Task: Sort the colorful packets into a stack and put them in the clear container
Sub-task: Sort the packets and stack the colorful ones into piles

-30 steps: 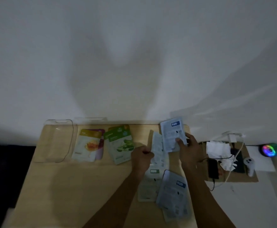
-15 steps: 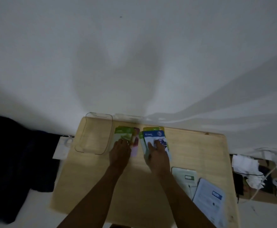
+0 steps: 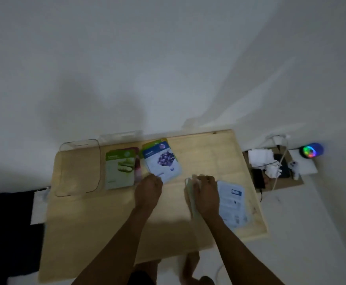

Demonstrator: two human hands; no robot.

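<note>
A clear container (image 3: 79,167) sits at the far left of the wooden table (image 3: 110,223). Right of it lies a green packet (image 3: 119,169) on top of a pinkish one. A blue blueberry packet (image 3: 163,161) tops a second pile beside it. My left hand (image 3: 148,187) rests with curled fingers at the blueberry packet's near corner. My right hand (image 3: 206,191) grips a pale green-white packet (image 3: 190,194) at its top edge. Another pale packet with a blue label (image 3: 231,204) lies face down to the right.
Right of the table, a brown board (image 3: 291,182) on the floor holds white tissues (image 3: 260,159), a dark phone (image 3: 258,177) and cables. A glowing rainbow-lit speaker (image 3: 310,151) stands further right. A dark cloth (image 3: 7,223) lies at the left. My feet show below the table.
My right hand left the blueberry packet and moved right onto the pale packet. My left hand shifted from the green packet to the blueberry packet's corner. The camera view swung right.
</note>
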